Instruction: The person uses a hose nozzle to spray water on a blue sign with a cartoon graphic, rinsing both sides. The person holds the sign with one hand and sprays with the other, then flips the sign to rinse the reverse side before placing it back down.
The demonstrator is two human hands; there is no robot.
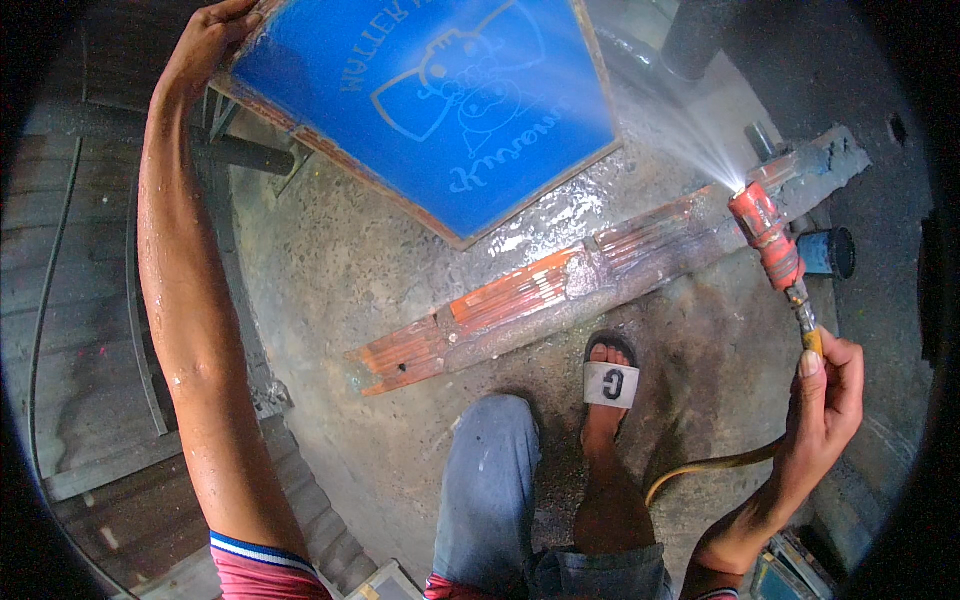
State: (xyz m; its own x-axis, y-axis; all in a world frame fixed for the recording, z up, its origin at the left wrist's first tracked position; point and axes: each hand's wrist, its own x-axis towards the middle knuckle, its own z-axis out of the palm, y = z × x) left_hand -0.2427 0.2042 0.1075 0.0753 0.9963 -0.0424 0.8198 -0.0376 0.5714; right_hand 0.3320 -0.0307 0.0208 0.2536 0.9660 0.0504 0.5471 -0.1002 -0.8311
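Note:
My left hand [208,40] grips the upper left corner of a wood-framed blue printing screen [440,110] that stands tilted on wet concrete. Pale outlines of a cartoon figure and lettering show on its mesh. My right hand [826,385] holds a red spray nozzle [766,232] by its metal stem, at the right. A fan of water shoots from the nozzle tip up and left onto the screen's right side. A yellowish hose [710,466] trails down from that hand.
A low orange brick curb [560,290] runs diagonally under the screen. My sandalled foot [608,385] and jeans-clad knee [490,470] stand just below it. A small blue container [828,252] sits behind the nozzle. Dark metal rods and boards [150,330] lie at the left.

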